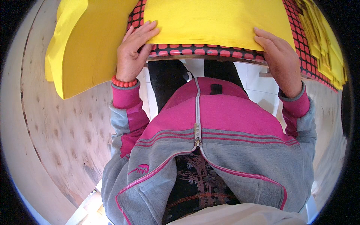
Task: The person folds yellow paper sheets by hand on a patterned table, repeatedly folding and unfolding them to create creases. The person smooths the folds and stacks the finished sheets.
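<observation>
A flat stack of yellow sheets [210, 22], felt or cloth by its look, lies in front of me on a table with a red-and-black patterned cover [180, 50]. Several thin layers show along its near edge. My left hand [135, 45], a red bead bracelet [124, 82] at its wrist, rests its outstretched fingers on the near left corner, thumb apart at the table edge. On the near right corner lie the extended fingers of my right hand [278, 54]; its thumb is hidden. Neither hand lifts the sheets.
A large yellow stack [90, 48] hangs over the table's left side. More yellow pieces [326, 41] lie in an uneven pile at the far right. Beside me on the left stands a pale wooden board-like surface [67, 131]. My legs are under the table edge.
</observation>
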